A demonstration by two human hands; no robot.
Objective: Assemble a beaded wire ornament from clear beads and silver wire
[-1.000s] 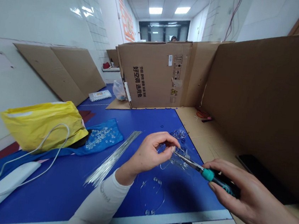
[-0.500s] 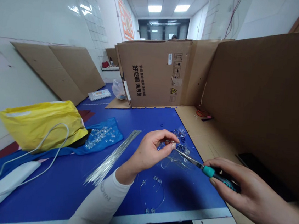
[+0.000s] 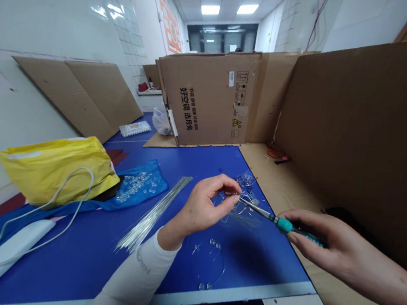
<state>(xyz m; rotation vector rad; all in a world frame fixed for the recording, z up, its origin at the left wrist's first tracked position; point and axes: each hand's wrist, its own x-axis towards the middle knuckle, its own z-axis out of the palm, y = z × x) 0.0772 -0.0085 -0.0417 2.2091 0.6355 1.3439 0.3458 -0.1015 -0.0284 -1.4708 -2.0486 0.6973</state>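
Note:
My left hand [image 3: 208, 204] is closed in a pinch above the blue table, thumb and forefinger on a thin wire whose end is too small to make out. Wrapped round the teal and black handles of needle-nose pliers [image 3: 266, 214] is my right hand [image 3: 328, 241]. The pliers' slim tips meet the wire at my left fingertips. Beyond them lies a pile of wire loops with clear beads [image 3: 246, 184]. Nearer the table's front edge rests a bent wire piece with clear beads [image 3: 205, 286]. A bundle of straight silvery wires [image 3: 155, 215] lies left of my left hand.
Clear beads [image 3: 138, 187] lie on a blue cloth beside a yellow bag [image 3: 58, 169]. A white power strip [image 3: 7, 253] with its cord sits at left. Cardboard walls [image 3: 209, 99] stand behind and to the right. Orange-handled scissors [image 3: 275, 153] lie by the corner.
My right hand and the pliers have shifted slightly, with the handles a little higher. My left hand keeps its pinch almost in place.

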